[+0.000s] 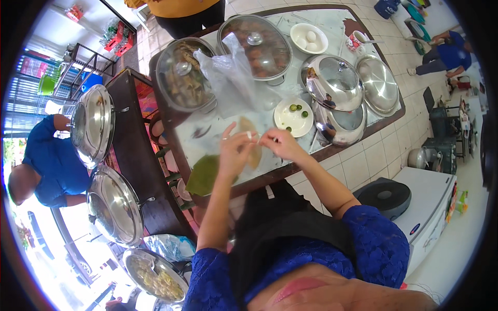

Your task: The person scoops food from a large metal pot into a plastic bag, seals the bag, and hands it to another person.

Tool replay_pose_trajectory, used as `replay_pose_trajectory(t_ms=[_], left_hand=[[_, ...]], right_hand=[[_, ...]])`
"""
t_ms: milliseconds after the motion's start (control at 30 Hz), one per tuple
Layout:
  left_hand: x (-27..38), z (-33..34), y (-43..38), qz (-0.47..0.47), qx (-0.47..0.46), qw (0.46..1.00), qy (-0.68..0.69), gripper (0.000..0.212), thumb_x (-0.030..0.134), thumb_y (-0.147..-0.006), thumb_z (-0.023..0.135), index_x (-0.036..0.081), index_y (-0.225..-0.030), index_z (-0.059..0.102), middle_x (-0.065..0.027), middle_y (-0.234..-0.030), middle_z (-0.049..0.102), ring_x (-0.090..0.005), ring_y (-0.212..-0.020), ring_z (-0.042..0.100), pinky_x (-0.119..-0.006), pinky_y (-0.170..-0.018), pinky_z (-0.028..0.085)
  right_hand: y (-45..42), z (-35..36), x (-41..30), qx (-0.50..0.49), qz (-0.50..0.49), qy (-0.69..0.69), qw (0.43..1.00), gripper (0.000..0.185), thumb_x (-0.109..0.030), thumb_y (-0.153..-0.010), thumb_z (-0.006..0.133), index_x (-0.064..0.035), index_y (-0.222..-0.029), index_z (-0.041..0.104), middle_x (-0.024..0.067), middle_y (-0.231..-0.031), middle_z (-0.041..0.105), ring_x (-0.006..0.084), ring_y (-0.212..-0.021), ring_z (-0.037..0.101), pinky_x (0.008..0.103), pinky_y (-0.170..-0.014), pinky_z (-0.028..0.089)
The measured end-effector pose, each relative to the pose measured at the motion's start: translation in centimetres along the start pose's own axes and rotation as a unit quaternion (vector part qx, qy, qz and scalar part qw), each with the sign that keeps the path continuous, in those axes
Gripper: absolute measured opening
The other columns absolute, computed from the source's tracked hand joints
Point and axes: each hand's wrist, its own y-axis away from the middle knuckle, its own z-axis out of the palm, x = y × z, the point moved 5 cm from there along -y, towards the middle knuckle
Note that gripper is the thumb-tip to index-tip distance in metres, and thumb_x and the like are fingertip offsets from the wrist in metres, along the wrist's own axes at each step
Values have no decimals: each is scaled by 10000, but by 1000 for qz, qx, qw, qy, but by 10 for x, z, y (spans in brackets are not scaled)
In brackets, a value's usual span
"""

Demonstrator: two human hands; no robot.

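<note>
My left hand point(236, 149), with a ring on one finger, is raised over the near part of the table. Its fingertips pinch a small pale item point(258, 142), too blurred to name. My right hand point(283, 144) grips the same item from the other side, thumb and forefinger together. Behind and below my left hand is a blurred tan oval thing point(255, 156). A green leaf piece point(204, 175) lies at the table's near left corner, partly behind my left forearm. Just beyond my right hand, a white plate point(283, 123) holds several small green citrus fruits point(298, 107).
Two glass-lidded food pans point(165, 87) point(233, 25) stand at the back, with a plastic bag point(233, 77) against them. A bowl of eggs point(294, 46) and steel lidded pans point(340, 130) stand right. People point(58, 163) point(447, 56) are at both sides; another person point(186, 9) stands opposite.
</note>
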Motion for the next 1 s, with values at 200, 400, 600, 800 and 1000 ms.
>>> replay_pose_trajectory(t_ms=[200, 400, 600, 800, 1000], left_hand=[[-53, 26, 21, -101, 27, 993, 47, 313, 133, -811, 703, 67, -1112, 650, -95, -1235, 607, -380, -1344, 363, -428, -1060, 355], [-48, 31, 34, -171, 19, 971, 165, 392, 273, -897, 611, 15, -1191, 597, -180, -1303, 544, -391, -1370, 330, -475, -1082, 302], [-70, 15, 29, -180, 33, 982, -33, 334, 293, -885, 618, 134, -1178, 638, -120, -1224, 621, -390, -1331, 392, -537, -1110, 185], [-68, 4, 14, -206, 56, 970, -117, 322, 194, -814, 701, 117, -1115, 614, -41, -928, 711, -254, -1049, 607, -621, -1081, 175], [-35, -1, 13, -231, 9, 969, -86, 393, 177, -802, 715, 56, -1109, 502, -65, -834, 684, -211, -858, 646, -475, -950, 385]], right_hand=[[-48, 29, 22, 79, -11, 55, 995, 149, -193, -840, 661, -59, -898, 690, 114, -849, 632, 267, -851, 602, 365, -789, 451], [-36, 54, 28, 175, -236, 108, 950, 208, -199, -746, 689, -95, -926, 673, 64, -894, 630, 285, -942, 542, 409, -828, 400], [-50, 54, 39, 135, -119, 168, 969, 170, -218, -704, 718, -149, -859, 703, 2, -925, 647, 262, -1015, 540, 441, -924, 335], [-59, 49, 54, -40, -40, 60, 997, 172, -259, -707, 727, -158, -843, 700, -9, -889, 634, 237, -1002, 538, 485, -923, 335], [-26, 64, 19, 128, -256, 292, 913, 158, -168, -714, 707, -174, -870, 678, -9, -880, 595, 234, -976, 549, 490, -929, 349]])
